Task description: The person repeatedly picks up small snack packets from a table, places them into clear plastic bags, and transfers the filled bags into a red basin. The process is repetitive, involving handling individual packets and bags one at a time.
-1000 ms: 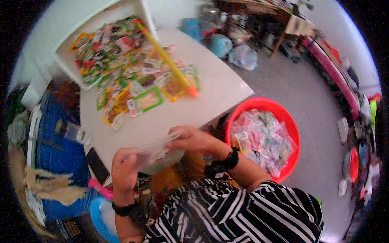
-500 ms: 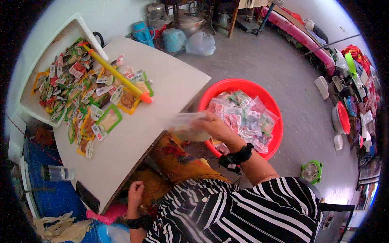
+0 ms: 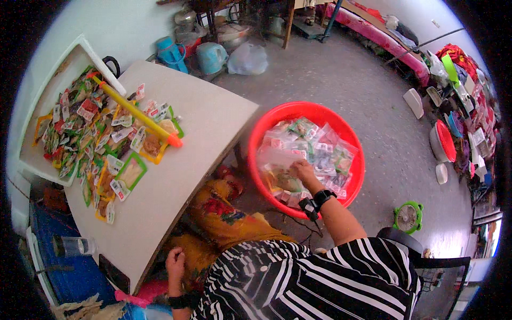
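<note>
Over the red basin (image 3: 356, 184), my right hand (image 3: 304, 172) pinches a clear plastic bag (image 3: 278, 158) by its edge. Part of that bag lies over the packed bags below, so where it ends is hard to make out. Filled clear bags (image 3: 325, 154) of small packets heap up inside the basin. My left hand (image 3: 175, 262) rests by my lap near the table's edge, its fingers loosely bent and a little apart, holding nothing. Across the table (image 3: 208, 125), small colourful food packets (image 3: 104, 130) spill from a tilted white foam box (image 3: 33, 120).
A yellow stick with orange ends (image 3: 136, 112) lies across the packets. On the near table corner is a dark phone (image 3: 113, 273). A green fan (image 3: 408, 217) stands on the floor at right. Jugs and a white plastic bag (image 3: 248, 58) sit behind the table.
My right hand has moved right and down from the table's edge to over the basin, carrying the clear bag. My left hand stays low by my lap. The view has shifted slightly.
</note>
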`<action>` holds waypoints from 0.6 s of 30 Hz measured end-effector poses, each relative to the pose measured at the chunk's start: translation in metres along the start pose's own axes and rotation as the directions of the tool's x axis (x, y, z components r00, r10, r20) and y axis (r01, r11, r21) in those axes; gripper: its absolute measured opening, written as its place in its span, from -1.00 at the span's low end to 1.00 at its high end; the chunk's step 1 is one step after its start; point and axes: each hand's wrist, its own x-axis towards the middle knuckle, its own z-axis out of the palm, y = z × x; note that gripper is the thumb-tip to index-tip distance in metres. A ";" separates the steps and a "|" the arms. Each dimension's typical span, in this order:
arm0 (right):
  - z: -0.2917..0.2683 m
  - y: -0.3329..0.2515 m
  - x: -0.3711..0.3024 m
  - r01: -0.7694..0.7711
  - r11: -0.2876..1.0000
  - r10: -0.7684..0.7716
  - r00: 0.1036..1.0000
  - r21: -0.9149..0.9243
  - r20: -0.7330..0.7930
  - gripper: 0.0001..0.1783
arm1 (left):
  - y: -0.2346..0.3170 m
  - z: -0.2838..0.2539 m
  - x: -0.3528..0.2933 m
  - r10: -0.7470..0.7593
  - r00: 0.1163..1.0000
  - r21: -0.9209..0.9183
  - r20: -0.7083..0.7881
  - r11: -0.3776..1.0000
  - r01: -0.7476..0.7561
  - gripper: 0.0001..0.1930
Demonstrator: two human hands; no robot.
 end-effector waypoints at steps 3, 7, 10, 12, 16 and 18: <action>-0.067 0.024 0.032 0.064 0.915 -0.100 0.993 -0.399 -0.069 -0.84 | 0.001 -0.001 -0.001 0.008 1.000 0.023 -0.007 1.000 -0.008 -0.81; -0.106 -0.046 0.037 0.140 0.626 -0.457 0.863 -0.767 -0.216 -0.79 | 0.005 0.000 -0.001 -0.003 1.000 0.023 -0.018 1.000 0.003 -0.81; -0.114 -0.109 0.037 0.050 0.537 -0.511 0.814 -0.842 -0.278 -0.76 | 0.017 -0.001 0.000 -0.067 0.998 0.022 -0.021 0.997 0.068 -0.81; -0.116 -0.110 0.046 0.061 0.510 -0.536 0.803 -0.858 -0.262 -0.76 | 0.014 0.000 0.001 -0.064 0.998 0.035 -0.027 0.997 0.065 -0.82; -0.048 -0.077 0.060 0.240 0.329 -0.594 0.804 -0.913 -0.003 -0.77 | 0.009 0.002 0.001 -0.056 0.998 -0.013 -0.029 0.998 0.056 -0.82; -0.001 -0.041 0.068 0.298 0.474 -0.460 0.886 -0.828 0.056 -0.74 | 0.008 0.001 -0.002 -0.072 0.997 -0.044 -0.040 0.997 0.070 -0.82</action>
